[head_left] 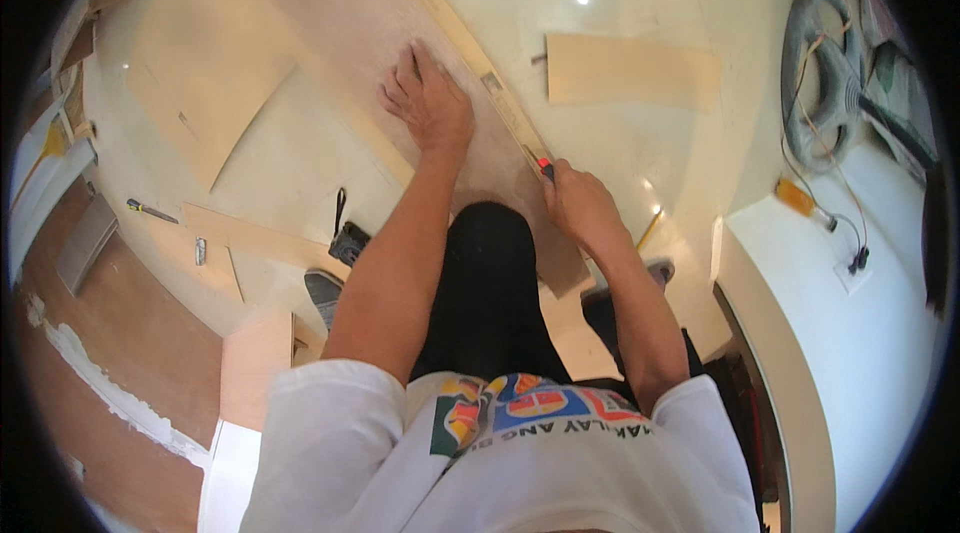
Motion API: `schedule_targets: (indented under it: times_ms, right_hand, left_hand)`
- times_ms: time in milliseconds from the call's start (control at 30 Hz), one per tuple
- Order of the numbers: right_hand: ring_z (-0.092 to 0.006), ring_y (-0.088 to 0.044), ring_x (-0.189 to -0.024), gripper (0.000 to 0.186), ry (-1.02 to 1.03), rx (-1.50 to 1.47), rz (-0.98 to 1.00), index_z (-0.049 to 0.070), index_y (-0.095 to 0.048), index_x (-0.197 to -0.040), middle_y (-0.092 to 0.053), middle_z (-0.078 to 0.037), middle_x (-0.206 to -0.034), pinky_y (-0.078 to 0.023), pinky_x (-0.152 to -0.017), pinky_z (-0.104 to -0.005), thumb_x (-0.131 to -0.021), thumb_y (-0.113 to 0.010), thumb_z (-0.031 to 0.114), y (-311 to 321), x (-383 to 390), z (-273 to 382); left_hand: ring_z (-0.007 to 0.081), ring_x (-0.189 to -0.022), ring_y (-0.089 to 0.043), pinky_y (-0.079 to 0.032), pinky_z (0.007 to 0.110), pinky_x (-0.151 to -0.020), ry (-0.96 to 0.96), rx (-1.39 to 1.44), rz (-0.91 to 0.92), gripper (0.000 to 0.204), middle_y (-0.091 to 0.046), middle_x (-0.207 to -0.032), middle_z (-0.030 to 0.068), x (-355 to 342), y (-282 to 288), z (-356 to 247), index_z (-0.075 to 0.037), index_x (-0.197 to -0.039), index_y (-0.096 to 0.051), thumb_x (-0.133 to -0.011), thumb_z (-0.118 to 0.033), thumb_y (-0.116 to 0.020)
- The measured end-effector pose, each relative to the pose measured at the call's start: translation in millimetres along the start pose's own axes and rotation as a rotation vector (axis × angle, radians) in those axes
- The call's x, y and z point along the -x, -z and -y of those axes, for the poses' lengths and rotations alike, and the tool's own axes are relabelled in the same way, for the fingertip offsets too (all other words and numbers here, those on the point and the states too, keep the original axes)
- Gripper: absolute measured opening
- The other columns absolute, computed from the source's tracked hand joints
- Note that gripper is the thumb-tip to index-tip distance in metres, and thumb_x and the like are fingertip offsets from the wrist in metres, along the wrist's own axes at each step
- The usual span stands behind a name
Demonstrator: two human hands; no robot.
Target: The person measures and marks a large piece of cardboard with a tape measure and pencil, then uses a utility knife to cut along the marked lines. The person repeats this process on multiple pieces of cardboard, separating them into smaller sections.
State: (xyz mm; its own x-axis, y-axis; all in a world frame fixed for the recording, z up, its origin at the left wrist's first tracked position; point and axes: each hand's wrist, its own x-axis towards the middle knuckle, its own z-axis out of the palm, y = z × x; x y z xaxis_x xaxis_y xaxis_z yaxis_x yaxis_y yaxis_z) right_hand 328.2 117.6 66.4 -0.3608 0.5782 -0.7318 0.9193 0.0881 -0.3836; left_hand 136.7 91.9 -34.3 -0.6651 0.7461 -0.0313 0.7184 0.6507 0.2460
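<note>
A long brown board lies slantwise on the floor, with my knee over its near part. My left hand presses down on it, fingers stretched out and a little apart. Along the board's right edge runs a narrow light tan strip. My right hand is closed around a red-and-black utility knife, at that edge and nearer to me than the left hand. The knife's tip is at the strip; whether the blade touches it is too small to tell.
A loose tan panel lies to the right, and a larger sheet at the left. By my left leg sits a black tape measure. A cutter lies farther left. A grey coiled hose and cables are at the right.
</note>
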Motion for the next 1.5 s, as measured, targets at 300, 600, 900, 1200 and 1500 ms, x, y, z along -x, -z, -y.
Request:
schedule_targets:
  times_ms: [300,600,900,1200,1500]
  right_hand:
    - [-0.0481,-0.066,-0.083,0.033,0.256,-0.184,-0.281,-0.005,-0.057,-0.099,-0.067,-0.03,-0.085,-0.051,-0.077,-0.0552,-0.101,-0.051,0.028,29.3,-145.5,106.0]
    - [-0.0458,-0.067,-0.09,0.035,0.268,-0.101,-0.178,-0.006,-0.06,-0.106,-0.069,-0.029,-0.092,-0.053,-0.082,-0.0525,-0.1,-0.049,0.026,33.4,-158.0,125.2]
    - [-0.0432,-0.068,-0.094,0.031,0.202,-0.043,-0.024,-0.002,-0.061,-0.108,-0.07,-0.026,-0.098,-0.053,-0.083,-0.053,-0.099,-0.048,0.025,20.7,-92.0,76.0]
    - [-0.0429,-0.065,-0.091,0.028,0.001,-0.107,-0.409,0.001,-0.058,-0.109,-0.061,-0.022,-0.105,-0.053,-0.079,-0.051,-0.094,-0.061,0.023,-27.8,2.9,-6.8]
    - [-0.043,-0.064,-0.092,0.025,-0.212,-0.137,-0.318,0.0,-0.061,-0.107,-0.06,-0.022,-0.104,-0.053,-0.079,-0.0492,-0.089,-0.065,0.018,-59.8,10.3,5.2]
  left_hand:
    - [0.0355,-0.136,-0.031,-0.013,0.063,-0.116,-0.03,0.048,-0.063,0.057,-0.039,-0.148,0.0146,-3.6,0.2,-2.5,-0.003,-0.148,-0.041,-0.096,-0.02,-0.056]
    - [0.0365,-0.135,-0.032,-0.016,0.063,-0.115,-0.044,0.044,-0.104,0.055,-0.04,-0.146,0.0149,-4.8,0.6,0.8,-0.003,-0.146,-0.043,-0.094,-0.018,-0.056]
    - [0.0387,-0.136,-0.032,-0.017,0.062,-0.115,-0.032,0.007,-0.083,0.052,-0.039,-0.148,0.0167,-2.2,-6.2,8.8,-0.003,-0.147,-0.043,-0.098,-0.02,-0.052]
    - [0.0425,-0.137,-0.029,-0.015,0.06,-0.116,-0.005,0.069,-0.038,0.049,-0.039,-0.15,0.0161,-6.0,-3.2,-1.0,-0.006,-0.148,-0.043,-0.102,-0.023,-0.047]
    - [0.0421,-0.139,-0.029,-0.016,0.058,-0.116,0.033,0.026,-0.017,0.049,-0.04,-0.15,0.0158,-5.8,1.3,-4.2,-0.006,-0.147,-0.043,-0.102,-0.021,-0.048]
